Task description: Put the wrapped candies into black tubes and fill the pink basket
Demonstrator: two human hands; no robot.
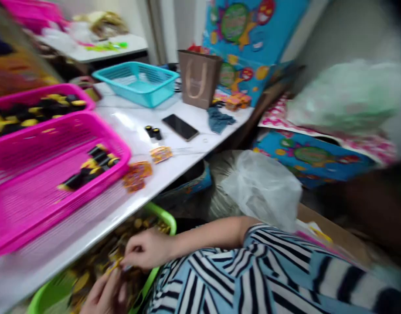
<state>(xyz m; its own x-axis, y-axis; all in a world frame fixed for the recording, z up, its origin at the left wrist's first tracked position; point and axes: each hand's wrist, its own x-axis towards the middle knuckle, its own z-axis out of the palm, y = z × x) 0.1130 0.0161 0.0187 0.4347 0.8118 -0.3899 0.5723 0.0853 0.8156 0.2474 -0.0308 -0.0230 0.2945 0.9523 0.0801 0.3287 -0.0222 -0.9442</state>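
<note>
My right hand point(150, 249) reaches in from the right over a green basket point(169, 220), its thumb and fingers pinched together. Close by at the bottom edge, my left hand point(105, 293) has its fingers bent towards the right fingertips. A small yellow piece point(113, 265) shows between the fingertips of both hands; blur hides its kind. Below them, the basket holds many small brownish-yellow pieces point(83, 282), too blurred to name.
Pink baskets point(20, 183) with black-and-yellow pieces point(92, 168) stand on the white table point(135, 209). Orange wrappers point(137, 175), a phone point(180, 127), a turquoise basket point(150, 99) and a brown paper bag point(198, 80) also lie there. Plastic bags point(259, 183) stand at the right.
</note>
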